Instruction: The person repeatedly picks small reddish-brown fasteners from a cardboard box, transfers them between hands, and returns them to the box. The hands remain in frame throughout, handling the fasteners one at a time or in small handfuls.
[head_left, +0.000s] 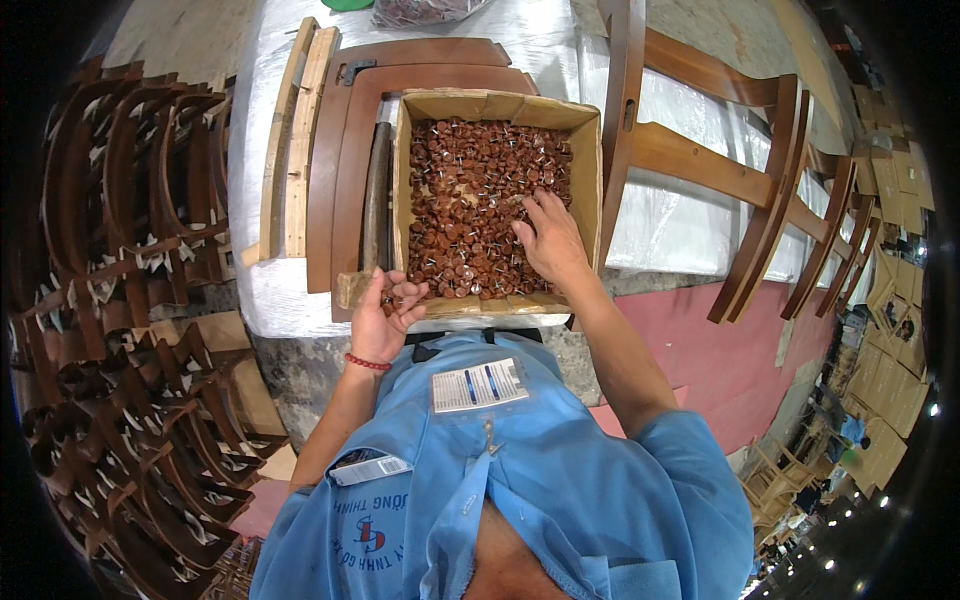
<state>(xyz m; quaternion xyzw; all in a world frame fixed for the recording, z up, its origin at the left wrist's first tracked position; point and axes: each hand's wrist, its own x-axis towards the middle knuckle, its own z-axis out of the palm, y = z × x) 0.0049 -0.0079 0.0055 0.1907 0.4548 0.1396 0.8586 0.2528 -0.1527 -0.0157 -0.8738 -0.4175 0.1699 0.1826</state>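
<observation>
An open cardboard box [402, 180] holds a heap of reddish-brown round nail-on furniture glides [470, 220] with thin metal pins. My right hand [552, 245] reaches into its right side. The fingers are bent over the heap, thumb and forefinger apart, with no glide clearly between them. By the box's near left corner, my left hand [378, 325] is turned palm up with its fingers curled. A few brown glides appear to lie in its cupped fingers, partly hidden. Close beyond this hand is the wooden head of a mallet [352, 290], its dark handle running along the box's left side.
Brown wooden frames [335, 150] lie under and left of the box on a plastic-wrapped surface [265, 290]. Two pale wood strips [300, 150] lie farther left. Wooden chair frames [700, 155] lean at the right. Stacked curved brown parts [120, 220] fill the left side.
</observation>
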